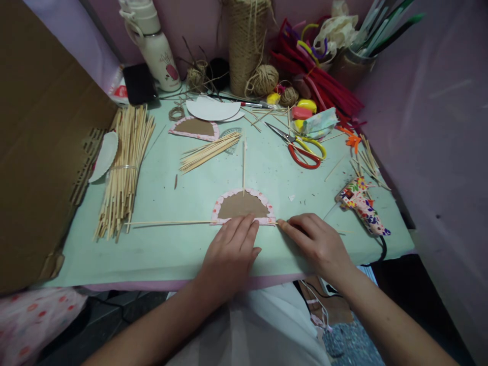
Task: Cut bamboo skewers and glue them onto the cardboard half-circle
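Observation:
A half-round cardboard piece (242, 205) with a pink patterned rim lies on the pale green table (183, 244). One thin wooden stick (168, 222) runs along its straight edge to the left, and another stick (244, 165) stands out from its top. My left hand (231, 251) lies flat with its fingers stretched out, pressing on the piece's straight edge. My right hand (314, 241) pinches the stick's end at the piece's right corner.
A bundle of sticks (124, 170) lies at the left, beside a large cardboard sheet (41, 152). Scissors (301, 147), a patterned glue gun (362, 206), more sticks (209, 151), twine rolls (263, 79), red pipe cleaners (316, 76) and a white bottle (156, 46) crowd the back.

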Action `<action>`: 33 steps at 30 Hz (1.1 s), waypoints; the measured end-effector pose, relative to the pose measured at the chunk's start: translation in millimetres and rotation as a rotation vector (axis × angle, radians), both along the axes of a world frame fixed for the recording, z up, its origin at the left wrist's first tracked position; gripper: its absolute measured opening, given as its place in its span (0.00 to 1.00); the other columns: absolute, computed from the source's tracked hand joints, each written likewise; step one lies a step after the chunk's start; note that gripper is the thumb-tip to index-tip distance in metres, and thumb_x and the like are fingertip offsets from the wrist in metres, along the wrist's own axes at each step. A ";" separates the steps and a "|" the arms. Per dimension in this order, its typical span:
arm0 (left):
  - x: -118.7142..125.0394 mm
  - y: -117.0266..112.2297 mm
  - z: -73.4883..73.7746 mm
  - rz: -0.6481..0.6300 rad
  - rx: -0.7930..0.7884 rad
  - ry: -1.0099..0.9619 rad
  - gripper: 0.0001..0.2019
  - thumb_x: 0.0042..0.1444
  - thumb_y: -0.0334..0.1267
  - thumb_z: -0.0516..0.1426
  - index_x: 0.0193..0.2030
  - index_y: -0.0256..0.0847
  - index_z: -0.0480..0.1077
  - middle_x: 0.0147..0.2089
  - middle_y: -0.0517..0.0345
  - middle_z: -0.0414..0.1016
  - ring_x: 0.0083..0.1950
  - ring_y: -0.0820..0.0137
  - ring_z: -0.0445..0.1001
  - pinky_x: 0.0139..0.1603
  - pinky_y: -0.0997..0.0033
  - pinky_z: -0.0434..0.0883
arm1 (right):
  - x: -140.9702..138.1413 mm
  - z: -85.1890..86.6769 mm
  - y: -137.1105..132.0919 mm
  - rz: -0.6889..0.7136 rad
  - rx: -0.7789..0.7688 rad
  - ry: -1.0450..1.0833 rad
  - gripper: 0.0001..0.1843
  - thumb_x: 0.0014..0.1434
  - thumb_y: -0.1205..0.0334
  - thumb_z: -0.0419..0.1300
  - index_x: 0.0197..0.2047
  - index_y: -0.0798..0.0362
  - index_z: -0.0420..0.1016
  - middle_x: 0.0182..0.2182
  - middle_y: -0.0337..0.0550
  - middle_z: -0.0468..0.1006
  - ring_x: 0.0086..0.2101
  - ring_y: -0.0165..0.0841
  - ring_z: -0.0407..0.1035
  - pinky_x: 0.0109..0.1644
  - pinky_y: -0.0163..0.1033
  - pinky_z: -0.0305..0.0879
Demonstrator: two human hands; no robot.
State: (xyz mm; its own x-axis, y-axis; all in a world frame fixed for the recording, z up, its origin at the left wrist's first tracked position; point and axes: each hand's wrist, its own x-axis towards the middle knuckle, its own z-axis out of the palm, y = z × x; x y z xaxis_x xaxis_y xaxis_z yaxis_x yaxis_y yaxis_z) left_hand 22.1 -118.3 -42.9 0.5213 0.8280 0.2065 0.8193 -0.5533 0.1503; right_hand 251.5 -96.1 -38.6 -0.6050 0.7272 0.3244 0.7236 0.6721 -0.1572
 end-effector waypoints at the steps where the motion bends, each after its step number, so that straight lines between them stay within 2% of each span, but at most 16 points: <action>1: -0.2 0.0 -0.2 0.000 0.000 -0.001 0.22 0.64 0.41 0.51 0.61 0.31 0.63 0.64 0.47 0.66 0.62 0.59 0.63 0.63 0.58 0.62 | 0.0 -0.1 0.1 -0.001 0.001 -0.001 0.15 0.65 0.71 0.52 0.52 0.61 0.74 0.36 0.52 0.75 0.37 0.37 0.65 0.37 0.40 0.64; 33: 0.1 0.2 0.6 -0.004 0.013 0.012 0.22 0.64 0.41 0.51 0.61 0.31 0.64 0.63 0.47 0.67 0.62 0.59 0.64 0.63 0.58 0.62 | -0.6 0.6 0.3 -0.012 -0.008 -0.014 0.16 0.66 0.70 0.51 0.52 0.57 0.74 0.36 0.51 0.75 0.36 0.37 0.66 0.37 0.40 0.66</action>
